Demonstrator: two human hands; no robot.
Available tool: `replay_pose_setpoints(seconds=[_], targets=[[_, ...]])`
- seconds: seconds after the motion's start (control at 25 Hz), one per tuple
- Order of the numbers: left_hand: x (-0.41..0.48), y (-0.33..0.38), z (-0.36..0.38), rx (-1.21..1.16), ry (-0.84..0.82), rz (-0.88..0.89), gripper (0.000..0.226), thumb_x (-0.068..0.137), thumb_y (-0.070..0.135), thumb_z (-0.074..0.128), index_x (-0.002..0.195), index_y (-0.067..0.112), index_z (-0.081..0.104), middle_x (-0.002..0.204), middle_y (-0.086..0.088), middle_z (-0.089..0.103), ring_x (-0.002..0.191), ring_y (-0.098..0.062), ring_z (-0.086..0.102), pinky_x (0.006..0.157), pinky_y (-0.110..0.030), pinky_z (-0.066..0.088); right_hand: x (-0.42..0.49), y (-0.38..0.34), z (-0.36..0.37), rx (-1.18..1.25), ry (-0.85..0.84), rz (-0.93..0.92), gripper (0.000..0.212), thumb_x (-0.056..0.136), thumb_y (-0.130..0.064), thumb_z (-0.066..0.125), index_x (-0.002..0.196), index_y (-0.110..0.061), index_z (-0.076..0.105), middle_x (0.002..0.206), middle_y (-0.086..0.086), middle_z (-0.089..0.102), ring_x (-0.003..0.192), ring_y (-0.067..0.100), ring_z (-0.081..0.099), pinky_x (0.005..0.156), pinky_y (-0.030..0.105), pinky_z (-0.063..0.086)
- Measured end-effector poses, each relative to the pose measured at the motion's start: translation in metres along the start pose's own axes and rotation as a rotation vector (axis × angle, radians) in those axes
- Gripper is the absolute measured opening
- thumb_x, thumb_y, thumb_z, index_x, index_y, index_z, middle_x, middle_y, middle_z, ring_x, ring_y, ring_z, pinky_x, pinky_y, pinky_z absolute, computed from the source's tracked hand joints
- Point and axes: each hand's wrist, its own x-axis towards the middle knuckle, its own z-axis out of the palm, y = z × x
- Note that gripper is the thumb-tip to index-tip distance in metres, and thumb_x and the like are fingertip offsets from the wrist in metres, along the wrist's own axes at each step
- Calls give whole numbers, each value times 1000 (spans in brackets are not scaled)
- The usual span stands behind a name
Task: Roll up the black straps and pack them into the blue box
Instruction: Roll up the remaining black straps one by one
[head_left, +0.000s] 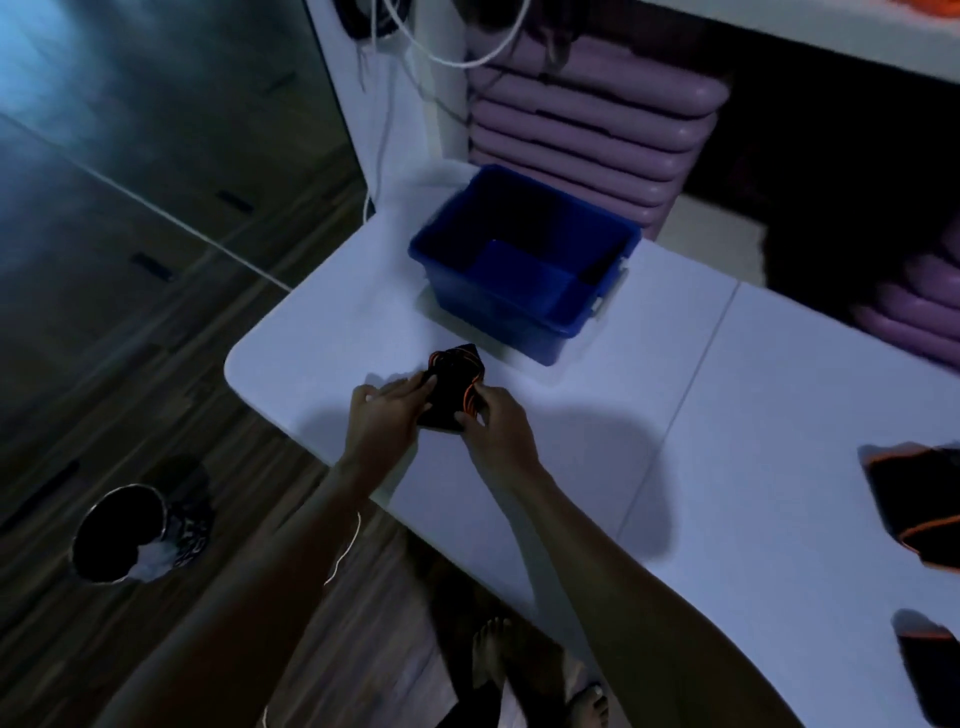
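Observation:
A rolled black strap with orange edging rests on the white table, just in front of the blue box. My left hand presses against the roll's left side. On its right side my right hand grips it with the fingers over the orange edge. The blue box stands open, and one dark item lies against its right inner wall. Two more black straps with orange trim lie at the table's right edge, one above the other.
A stack of purple mats stands behind the box, with more purple mats at the right. A round dark bin sits on the wooden floor at the left. White cords hang at the back. My bare feet show below the table edge.

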Motion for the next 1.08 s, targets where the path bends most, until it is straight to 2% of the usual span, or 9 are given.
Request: replay_pose_setpoints(seconds=[0.16,0.32,0.4,0.48,0.56,0.68,0.8,0.92,1.08], targets=[[45,-25,-8,99,-80,-140,54,88,12,51,137,33,42,146,2,45,129,-21,45,86,-40,30,52,-28,23,-26,31,44,40,81,-32,65,117,-16,58,113,2,62,101,19,60,84,39,52],[57,-30,-7,124,-121,-136,61,88,9,48,142,33,31,152,1,34,140,-22,29,101,-47,24,64,-37,25,-7,16,101,50,83,-30,66,129,-17,52,124,2,61,113,19,57,92,37,49],[48,-23,-9,92,-90,-154,61,88,9,48,143,28,29,153,-3,31,141,-24,27,107,-51,19,51,-44,16,103,-10,100,50,83,-23,66,131,-17,50,122,-3,60,111,13,57,85,24,47],[38,-4,-14,-8,68,-134,47,91,13,46,137,19,42,146,-8,43,135,-27,38,106,-52,20,31,-48,-3,257,-8,139,47,88,-18,62,133,-13,48,125,0,56,109,11,56,71,9,43],[30,27,-17,-156,221,-45,32,91,18,45,121,14,58,125,-9,62,116,-28,55,95,-46,30,-1,-44,-32,421,18,163,37,92,-16,58,128,-7,51,113,5,58,90,9,60,60,3,43],[17,87,-3,-374,224,146,27,89,21,44,102,13,67,100,-8,72,91,-27,65,80,-38,45,-71,-5,-79,463,151,184,11,92,-16,58,102,-16,64,87,6,64,62,0,59,57,9,47],[9,174,16,-556,69,320,32,89,24,41,94,13,70,93,-5,74,87,-24,67,77,-32,50,-151,59,-142,407,315,298,16,92,-12,58,85,-23,67,85,5,68,70,9,63,66,19,51],[7,268,27,-677,-130,402,29,91,27,46,97,14,71,99,-1,74,92,-15,66,84,-24,47,-210,117,-207,225,450,355,23,93,-13,56,85,-32,65,93,-8,70,87,4,66,79,17,50],[20,374,41,-801,-250,445,14,88,15,59,95,14,71,99,0,73,92,-15,66,84,-25,50,-231,165,-285,197,672,438,19,90,-8,57,85,-24,64,85,-8,68,79,-1,62,77,22,48]])
